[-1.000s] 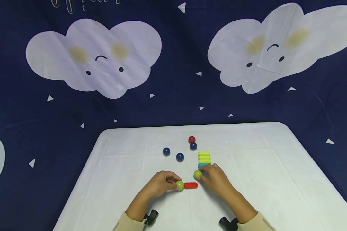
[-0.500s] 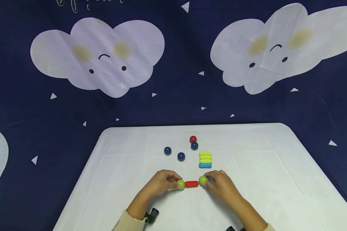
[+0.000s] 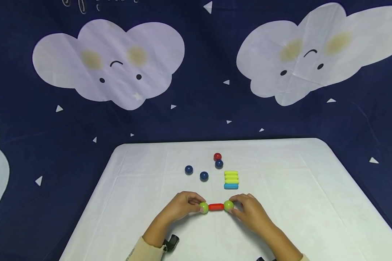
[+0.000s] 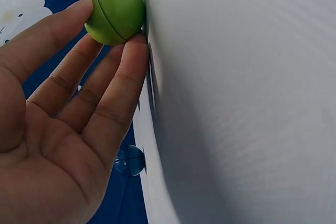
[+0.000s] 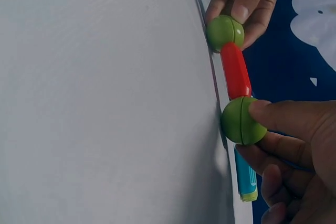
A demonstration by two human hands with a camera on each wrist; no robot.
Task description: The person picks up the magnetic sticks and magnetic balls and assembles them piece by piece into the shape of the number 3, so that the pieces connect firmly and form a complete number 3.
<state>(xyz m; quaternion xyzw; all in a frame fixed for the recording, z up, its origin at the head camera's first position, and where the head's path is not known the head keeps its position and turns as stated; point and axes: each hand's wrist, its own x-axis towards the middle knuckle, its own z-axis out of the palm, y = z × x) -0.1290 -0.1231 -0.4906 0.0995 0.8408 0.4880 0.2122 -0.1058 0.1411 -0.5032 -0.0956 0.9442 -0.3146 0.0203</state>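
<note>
My left hand [image 3: 185, 206] pinches a green ball [image 4: 115, 14] between thumb and fingertips, low over the white table. A short red rod [image 3: 216, 207] runs from that ball toward the right. At the rod's other end sits a second green ball [image 5: 243, 120], pinched by the thumb and fingers of my right hand [image 3: 250, 211]. In the right wrist view both balls touch the rod's ends, in one line. Whether the rod is locked into either ball cannot be told.
Beyond the hands lie blue balls [image 3: 204, 176] and a red ball [image 3: 217, 157] touching one of them. Several yellow rods [image 3: 231, 177] lie side by side with a blue rod [image 3: 231, 186], just behind my right hand. A dark cloud-print cloth [image 3: 202, 119] hangs behind the table [image 3: 143, 163].
My right hand has brought its green ball from beside the blue rod toward me and against the red rod's free end. My left hand has stayed nearly still, holding its ball.
</note>
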